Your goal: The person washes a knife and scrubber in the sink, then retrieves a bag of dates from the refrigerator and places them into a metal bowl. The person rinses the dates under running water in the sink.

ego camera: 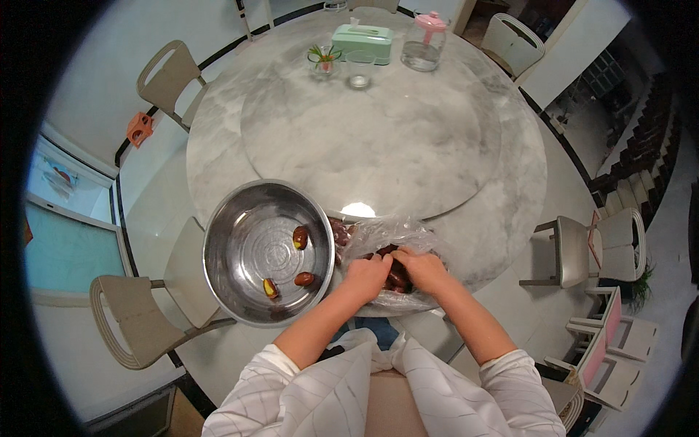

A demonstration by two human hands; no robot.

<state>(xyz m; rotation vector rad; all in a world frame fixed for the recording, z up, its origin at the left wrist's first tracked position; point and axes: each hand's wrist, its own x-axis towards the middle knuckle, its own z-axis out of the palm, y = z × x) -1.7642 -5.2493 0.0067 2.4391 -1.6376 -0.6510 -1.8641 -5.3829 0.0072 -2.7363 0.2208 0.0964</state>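
My left hand (371, 277) and my right hand (423, 269) meet with bent fingers over a clear plastic bag (401, 232) at the table's near edge. Dark red-brown fruits (398, 281), like jujubes or dates, lie inside the bag beneath my hands. The fingertips touch around one dark fruit (387, 250); whether either hand grips it is hidden. Left of the bag sits a wide stainless steel basin (246, 297). Inside it are a red-brown fruit (304, 279) and two partly yellow ones, one to the upper right (300, 238), another lower left (270, 288).
More dark fruit in plastic (341, 232) lies against the basin's right side. The round marble-patterned table (218, 136) carries a raised turntable (371, 147). On its far side stand a plant in a glass (324, 61), a drinking glass (359, 71), a green tissue box (362, 45) and a pink-lidded jug (424, 49).
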